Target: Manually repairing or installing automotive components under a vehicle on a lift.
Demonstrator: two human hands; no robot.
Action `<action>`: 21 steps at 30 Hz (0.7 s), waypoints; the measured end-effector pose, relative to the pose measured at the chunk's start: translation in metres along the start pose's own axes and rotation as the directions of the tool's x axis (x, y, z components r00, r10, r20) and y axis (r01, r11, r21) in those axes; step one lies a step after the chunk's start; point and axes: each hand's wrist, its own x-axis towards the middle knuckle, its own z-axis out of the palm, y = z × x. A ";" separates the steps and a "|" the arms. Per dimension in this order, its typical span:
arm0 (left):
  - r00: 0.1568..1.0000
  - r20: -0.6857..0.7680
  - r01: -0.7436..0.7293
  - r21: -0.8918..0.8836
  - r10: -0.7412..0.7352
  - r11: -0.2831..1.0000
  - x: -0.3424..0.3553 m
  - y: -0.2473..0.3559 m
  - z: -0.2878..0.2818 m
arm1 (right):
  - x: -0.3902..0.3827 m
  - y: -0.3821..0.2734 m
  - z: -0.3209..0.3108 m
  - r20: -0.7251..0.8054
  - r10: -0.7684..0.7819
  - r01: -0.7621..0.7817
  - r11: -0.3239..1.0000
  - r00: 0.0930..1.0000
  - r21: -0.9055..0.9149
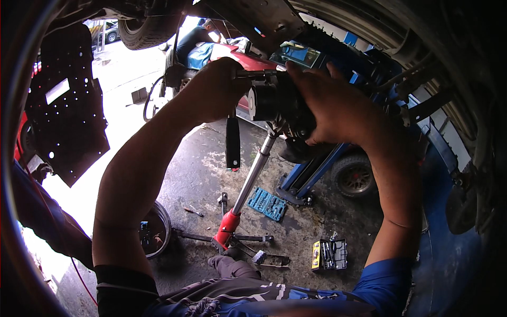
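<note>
With the left hand [222,88] closed round a black-handled metal tool [233,142] and the right hand [336,107] wrapped against the dark cylindrical metal part [268,103] at the silver-shafted, red-based jack's [246,189] top end, steady bracing and a squarely aligned tool should serve best.

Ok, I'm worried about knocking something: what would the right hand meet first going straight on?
Probably the black cylindrical part, which the right hand seems to hold, though depth is unclear.
</note>
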 end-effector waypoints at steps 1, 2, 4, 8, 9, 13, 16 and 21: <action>1.000 0.000 0.001 0.001 -0.001 1.000 0.000 -0.004 0.002 | 0.001 -0.001 0.000 -0.014 -0.044 0.042 0.996 0.999 -0.075; 0.994 -0.082 -0.069 0.016 0.071 0.997 -0.001 -0.011 0.007 | 0.001 -0.002 0.000 -0.025 -0.088 0.084 0.985 0.996 -0.149; 0.977 -0.160 -0.139 0.034 0.143 0.990 -0.002 -0.011 0.008 | 0.003 -0.001 0.000 -0.012 -0.089 0.086 0.984 0.996 -0.158; 0.986 -0.164 0.060 0.172 -0.031 0.983 -0.003 -0.005 0.015 | 0.004 0.005 0.008 -0.039 -0.081 0.079 0.995 0.996 -0.066; 0.984 -0.173 0.080 0.280 -0.032 0.957 -0.003 -0.005 0.015 | 0.005 0.004 0.005 -0.039 -0.084 0.081 0.995 0.996 -0.066; 0.877 -0.313 -0.191 0.471 0.365 0.861 0.002 -0.030 0.021 | 0.005 0.003 -0.001 -0.030 -0.076 0.078 0.996 0.997 0.046; 0.968 -0.197 -0.088 0.322 0.158 0.943 0.004 -0.030 0.017 | 0.005 0.006 0.003 -0.062 -0.100 0.103 0.993 0.993 0.052; 0.949 0.279 0.201 -0.178 -0.147 0.963 0.019 -0.005 -0.026 | 0.002 0.009 0.006 -0.058 -0.104 0.108 0.991 0.993 0.079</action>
